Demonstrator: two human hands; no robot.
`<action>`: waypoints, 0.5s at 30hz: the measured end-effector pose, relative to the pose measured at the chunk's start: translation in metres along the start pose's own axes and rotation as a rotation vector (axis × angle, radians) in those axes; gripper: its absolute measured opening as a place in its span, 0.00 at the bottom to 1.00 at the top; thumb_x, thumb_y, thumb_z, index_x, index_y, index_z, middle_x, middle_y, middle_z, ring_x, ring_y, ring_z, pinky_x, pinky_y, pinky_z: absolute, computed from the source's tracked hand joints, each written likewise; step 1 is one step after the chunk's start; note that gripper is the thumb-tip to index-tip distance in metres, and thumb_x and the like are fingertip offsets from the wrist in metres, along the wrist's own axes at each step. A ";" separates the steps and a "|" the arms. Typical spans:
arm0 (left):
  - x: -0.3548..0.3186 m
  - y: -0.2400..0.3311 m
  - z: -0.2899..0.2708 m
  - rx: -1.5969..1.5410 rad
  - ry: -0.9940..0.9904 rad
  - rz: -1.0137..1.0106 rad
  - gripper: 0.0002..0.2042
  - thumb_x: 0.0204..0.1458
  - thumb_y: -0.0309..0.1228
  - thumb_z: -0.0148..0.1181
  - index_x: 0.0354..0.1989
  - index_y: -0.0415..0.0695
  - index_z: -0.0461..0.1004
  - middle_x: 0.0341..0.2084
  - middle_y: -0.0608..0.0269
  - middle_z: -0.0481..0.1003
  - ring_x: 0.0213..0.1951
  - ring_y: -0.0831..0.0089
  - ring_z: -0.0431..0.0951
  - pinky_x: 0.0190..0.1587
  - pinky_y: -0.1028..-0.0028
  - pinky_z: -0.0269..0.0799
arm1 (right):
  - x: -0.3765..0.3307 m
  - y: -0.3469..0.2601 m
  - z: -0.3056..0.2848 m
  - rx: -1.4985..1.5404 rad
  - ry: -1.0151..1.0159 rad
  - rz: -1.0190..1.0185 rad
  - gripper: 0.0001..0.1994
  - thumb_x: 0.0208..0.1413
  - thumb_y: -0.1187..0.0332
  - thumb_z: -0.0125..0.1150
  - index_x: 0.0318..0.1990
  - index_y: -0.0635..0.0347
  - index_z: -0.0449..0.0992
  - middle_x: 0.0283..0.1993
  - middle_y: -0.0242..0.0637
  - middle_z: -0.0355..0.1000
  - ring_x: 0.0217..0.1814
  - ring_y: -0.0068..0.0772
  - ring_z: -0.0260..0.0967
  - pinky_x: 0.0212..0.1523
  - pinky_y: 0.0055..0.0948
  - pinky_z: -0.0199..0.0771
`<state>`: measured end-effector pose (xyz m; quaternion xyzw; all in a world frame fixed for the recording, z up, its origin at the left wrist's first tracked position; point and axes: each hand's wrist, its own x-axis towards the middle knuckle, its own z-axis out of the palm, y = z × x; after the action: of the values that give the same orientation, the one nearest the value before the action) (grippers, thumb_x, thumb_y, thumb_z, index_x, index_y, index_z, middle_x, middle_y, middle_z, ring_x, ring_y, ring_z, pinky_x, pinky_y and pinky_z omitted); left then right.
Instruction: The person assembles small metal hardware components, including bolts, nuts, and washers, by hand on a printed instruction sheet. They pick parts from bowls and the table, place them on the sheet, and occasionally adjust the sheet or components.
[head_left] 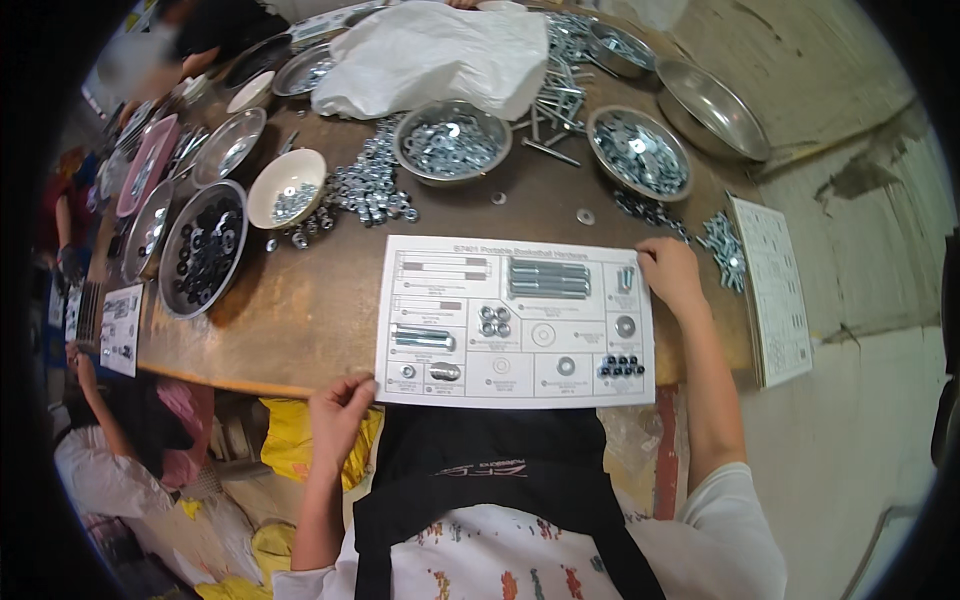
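A white printed hardware card (520, 340) lies at the table's front edge, divided into boxes. Bolts, nuts and washers sit on several of its boxes, among them long bolts (549, 279) at the top and small black nuts (622, 366) at the lower right. My left hand (345, 402) pinches the card's lower left corner. At the upper right edge, my right hand (668, 272) grips the card with curled fingers. Some boxes show only printed outlines.
Beyond the card stand metal bowls of washers (452, 143) and a bowl of black parts (205, 250). Loose nuts (372, 178) and bolts (560, 100) lie by a white plastic sack (430, 55). Another board (772, 290) leans at the right edge. Other people work at the left.
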<state>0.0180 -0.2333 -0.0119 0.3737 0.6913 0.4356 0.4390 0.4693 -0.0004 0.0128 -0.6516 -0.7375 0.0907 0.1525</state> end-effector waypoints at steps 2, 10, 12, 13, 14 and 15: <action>-0.011 -0.004 0.002 -0.083 -0.016 -0.042 0.10 0.57 0.26 0.64 0.44 0.34 0.80 0.30 0.65 0.81 0.28 0.83 0.76 0.28 0.82 0.71 | 0.002 -0.013 -0.004 -0.109 -0.034 0.023 0.10 0.50 0.68 0.56 0.35 0.57 0.84 0.37 0.47 0.79 0.41 0.51 0.77 0.46 0.44 0.76; -0.024 0.003 0.008 -0.074 0.058 -0.044 0.12 0.57 0.26 0.63 0.46 0.34 0.81 0.31 0.62 0.82 0.25 0.81 0.77 0.30 0.80 0.74 | -0.007 -0.018 -0.012 -0.115 0.062 -0.009 0.08 0.48 0.71 0.59 0.32 0.61 0.83 0.32 0.50 0.78 0.36 0.53 0.77 0.41 0.45 0.76; -0.026 -0.002 0.012 -0.138 0.077 -0.061 0.12 0.57 0.26 0.63 0.47 0.34 0.80 0.32 0.62 0.82 0.26 0.82 0.77 0.30 0.81 0.74 | -0.009 -0.020 -0.012 -0.143 0.058 -0.012 0.08 0.48 0.70 0.59 0.31 0.61 0.83 0.31 0.50 0.78 0.35 0.54 0.77 0.41 0.46 0.76; -0.027 -0.001 0.011 -0.152 0.095 -0.063 0.12 0.57 0.26 0.63 0.47 0.34 0.80 0.32 0.62 0.82 0.26 0.82 0.77 0.31 0.81 0.74 | -0.008 -0.023 -0.011 -0.157 0.057 -0.008 0.08 0.48 0.70 0.59 0.31 0.62 0.83 0.30 0.50 0.78 0.35 0.55 0.77 0.41 0.46 0.76; -0.030 -0.003 0.014 -0.171 0.099 -0.073 0.12 0.57 0.25 0.62 0.47 0.33 0.80 0.32 0.62 0.82 0.26 0.82 0.77 0.31 0.81 0.74 | -0.010 -0.023 -0.012 -0.176 0.058 -0.014 0.08 0.48 0.70 0.60 0.31 0.62 0.83 0.30 0.50 0.78 0.35 0.55 0.77 0.40 0.46 0.76; -0.033 -0.004 0.016 -0.187 0.100 -0.084 0.12 0.57 0.25 0.62 0.47 0.33 0.80 0.32 0.63 0.82 0.27 0.82 0.77 0.32 0.81 0.74 | -0.013 -0.023 -0.013 -0.196 0.060 -0.015 0.08 0.49 0.70 0.60 0.31 0.61 0.83 0.30 0.51 0.78 0.35 0.55 0.77 0.40 0.47 0.76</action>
<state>0.0435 -0.2601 -0.0101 0.2798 0.6834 0.4976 0.4549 0.4537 -0.0170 0.0314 -0.6602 -0.7429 -0.0025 0.1106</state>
